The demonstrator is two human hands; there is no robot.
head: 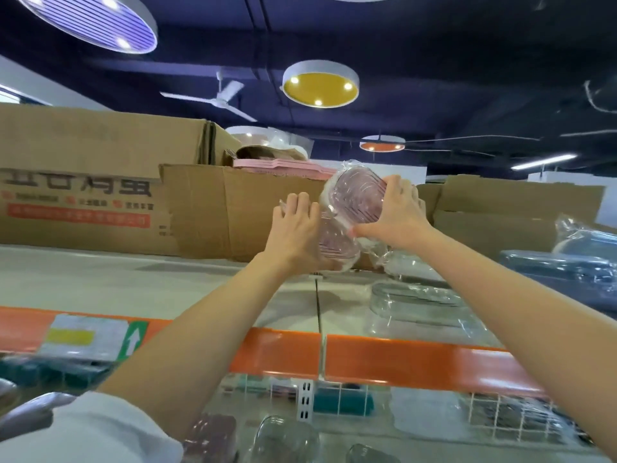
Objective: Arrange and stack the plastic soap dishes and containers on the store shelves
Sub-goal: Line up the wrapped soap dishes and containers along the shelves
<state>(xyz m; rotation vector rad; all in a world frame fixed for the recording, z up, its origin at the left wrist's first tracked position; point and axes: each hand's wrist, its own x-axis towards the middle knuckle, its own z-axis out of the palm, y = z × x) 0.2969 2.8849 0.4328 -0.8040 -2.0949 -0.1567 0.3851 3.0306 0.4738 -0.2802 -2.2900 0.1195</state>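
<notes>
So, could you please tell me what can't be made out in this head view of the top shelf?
- Lower pink soap dish: its left part is hidden by the left hand.
- Upper pink soap dish: its far side is covered by the right hand; the wrap blurs its details.
- Large cardboard box: its print is blurred and cut off at the left edge.
- Lower shelf goods: blurred and cut off at the bottom edge.
</notes>
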